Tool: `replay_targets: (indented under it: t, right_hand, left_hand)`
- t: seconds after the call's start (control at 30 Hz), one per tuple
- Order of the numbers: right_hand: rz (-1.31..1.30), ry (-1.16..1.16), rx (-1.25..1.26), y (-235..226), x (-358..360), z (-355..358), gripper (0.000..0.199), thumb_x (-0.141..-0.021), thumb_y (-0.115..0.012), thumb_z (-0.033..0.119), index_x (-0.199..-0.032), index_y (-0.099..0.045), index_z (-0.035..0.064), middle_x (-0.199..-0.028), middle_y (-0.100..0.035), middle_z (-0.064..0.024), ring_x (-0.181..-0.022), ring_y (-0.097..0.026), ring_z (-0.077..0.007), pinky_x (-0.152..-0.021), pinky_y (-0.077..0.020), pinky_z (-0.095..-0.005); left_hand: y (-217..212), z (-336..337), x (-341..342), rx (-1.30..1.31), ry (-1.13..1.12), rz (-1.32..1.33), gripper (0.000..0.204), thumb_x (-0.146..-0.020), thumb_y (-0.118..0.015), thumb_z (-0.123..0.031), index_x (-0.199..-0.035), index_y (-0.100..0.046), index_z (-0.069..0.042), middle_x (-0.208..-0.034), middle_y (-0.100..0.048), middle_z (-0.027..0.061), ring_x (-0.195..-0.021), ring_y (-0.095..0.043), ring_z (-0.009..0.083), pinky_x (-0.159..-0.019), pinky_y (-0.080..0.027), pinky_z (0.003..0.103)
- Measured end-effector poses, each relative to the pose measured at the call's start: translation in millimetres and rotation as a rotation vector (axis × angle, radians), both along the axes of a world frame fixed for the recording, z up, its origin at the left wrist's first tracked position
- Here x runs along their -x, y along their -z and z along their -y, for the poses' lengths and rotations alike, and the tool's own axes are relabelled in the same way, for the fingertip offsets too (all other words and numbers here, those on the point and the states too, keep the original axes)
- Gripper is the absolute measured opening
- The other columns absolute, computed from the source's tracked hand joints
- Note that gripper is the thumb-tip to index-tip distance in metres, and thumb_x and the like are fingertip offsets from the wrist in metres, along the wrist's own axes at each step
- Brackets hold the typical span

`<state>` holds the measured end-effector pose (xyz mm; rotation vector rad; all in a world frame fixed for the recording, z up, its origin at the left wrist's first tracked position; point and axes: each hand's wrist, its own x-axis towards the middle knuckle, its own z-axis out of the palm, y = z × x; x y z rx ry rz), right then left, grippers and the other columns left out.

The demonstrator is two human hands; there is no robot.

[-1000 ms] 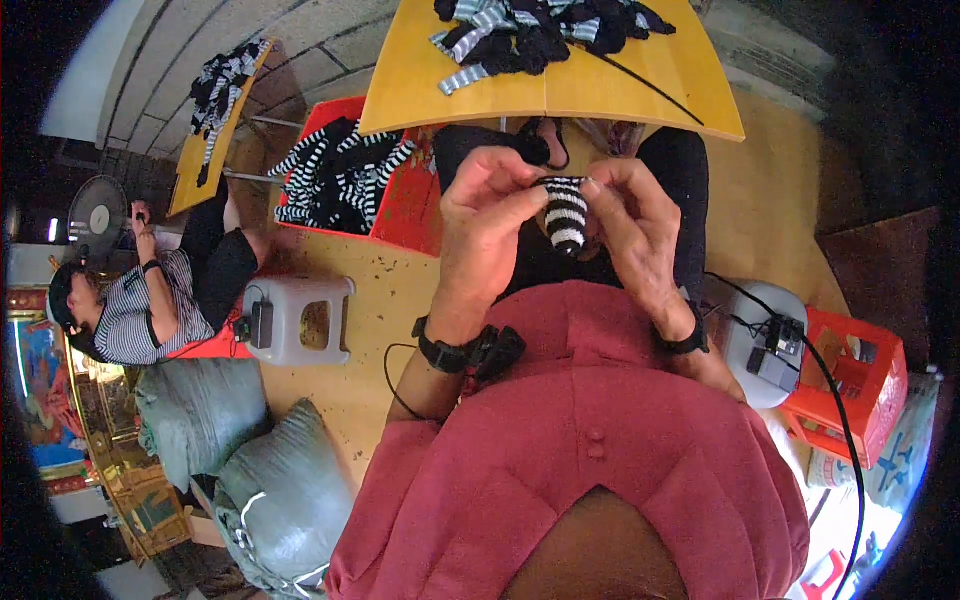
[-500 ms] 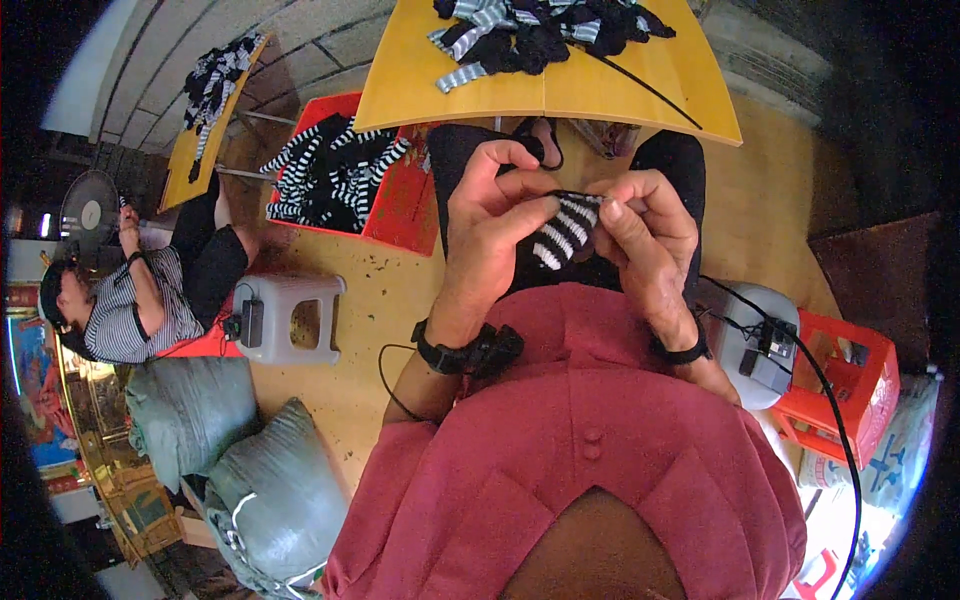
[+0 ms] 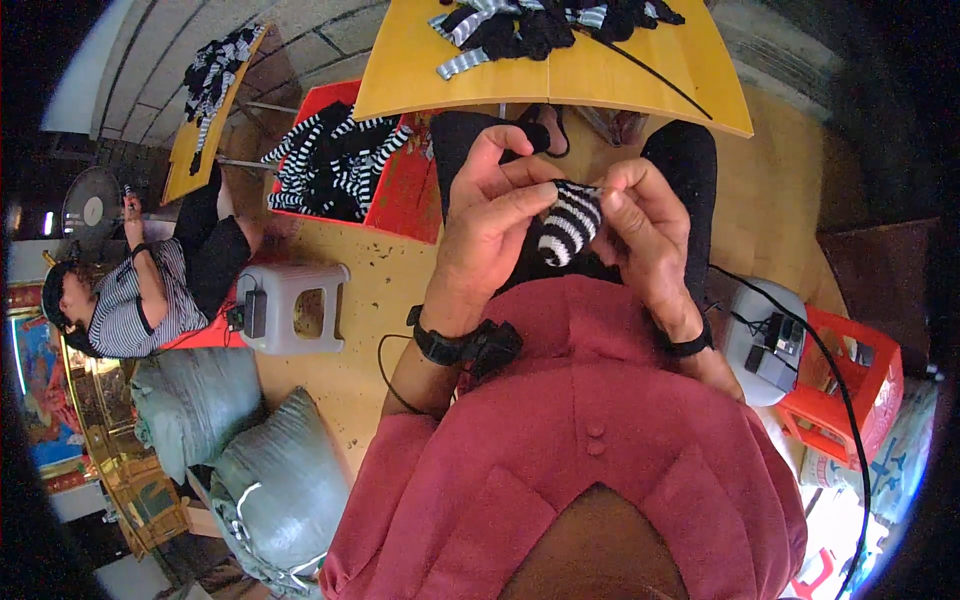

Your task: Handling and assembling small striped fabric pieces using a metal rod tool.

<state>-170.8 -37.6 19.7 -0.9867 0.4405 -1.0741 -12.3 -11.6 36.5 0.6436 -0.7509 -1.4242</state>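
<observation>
Now the striped cloth [image 3: 573,225] hangs fuller, still pinched by fingers [image 3: 524,207] of the left hand [image 3: 480,225] and right hand [image 3: 652,228], so handling seemingly continues.

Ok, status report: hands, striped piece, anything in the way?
Left hand and right hand pinching striped knit piece by far edge. Rounded end toward wearer. Nothing visibly blocking.

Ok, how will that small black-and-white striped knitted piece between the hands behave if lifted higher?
The striped knitted piece will probably flop: its body curves loosely from the pinched edge. It's likely light, since the left hand and right hand just pinch it. Its textured knit probably won't slip easily.
</observation>
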Motion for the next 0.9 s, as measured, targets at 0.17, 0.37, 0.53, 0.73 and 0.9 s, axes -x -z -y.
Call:
replay_targets:
  t: [0.17, 0.37, 0.53, 0.73, 0.9]
  right_hand:
    - [0.014, 0.097, -0.069, -5, 1, 3, 0.006, -0.091, -0.052, 0.013, -0.091, -0.05, 0.0075, -0.071, -0.05, 0.002, -0.051, -0.042, -0.0052, -0.041, -0.0307, -0.0184]
    - [-0.01, -0.051, -0.074, -7, 2, -6, 0.009, -0.091, -0.052, 0.015, -0.093, -0.047, 0.0074, -0.07, -0.05, 0.0012, -0.046, -0.044, -0.0056, -0.038, -0.0295, -0.017]
    - [-0.079, -0.059, -0.026, -4, -4, -5, 0.006, -0.09, -0.053, 0.012, -0.09, -0.049, 0.0068, -0.069, -0.051, 0.0018, -0.045, -0.039, -0.0034, -0.038, -0.0281, -0.0177]
    - [-0.029, 0.127, -0.043, -2, -6, 2, 0.004, -0.088, -0.055, 0.008, -0.089, -0.053, 0.0052, -0.075, -0.056, 0.0016, -0.055, -0.044, -0.0023, -0.043, -0.0317, -0.0152]
    - [-0.072, 0.102, -0.068, -2, -7, 1, 0.006, -0.089, -0.055, 0.012, -0.088, -0.053, 0.0063, -0.072, -0.054, 0.0016, -0.052, -0.042, -0.0026, -0.042, -0.032, -0.0155]
  left_hand:
    - [20, 2, 3, -0.046, 0.069, -0.061, 0.035, -0.078, -0.061, 0.002, -0.106, -0.043, -0.005, -0.088, -0.06, 0.0078, -0.083, -0.059, 0.0145, -0.072, -0.047, 0.024]
    - [27, 4, 1, -0.074, 0.053, -0.214, 0.036, -0.079, -0.061, 0.001, -0.109, -0.044, -0.005, -0.091, -0.057, 0.0064, -0.083, -0.058, 0.0133, -0.071, -0.047, 0.024]
    - [12, 0, -3, -0.09, 0.1, -0.26, 0.033, -0.079, -0.059, 0.003, -0.108, -0.044, -0.006, -0.092, -0.057, 0.0076, -0.083, -0.058, 0.0147, -0.071, -0.047, 0.025]
    - [18, 4, 0, -0.067, 0.047, -0.331, 0.034, -0.08, -0.058, 0.004, -0.108, -0.043, -0.006, -0.094, -0.058, 0.0099, -0.086, -0.059, 0.0188, -0.074, -0.049, 0.028]
    - [20, 1, 4, -0.029, 0.083, -0.374, 0.036, -0.08, -0.057, 0.0, -0.112, -0.042, -0.005, -0.099, -0.058, 0.016, -0.091, -0.059, 0.0237, -0.078, -0.049, 0.033]
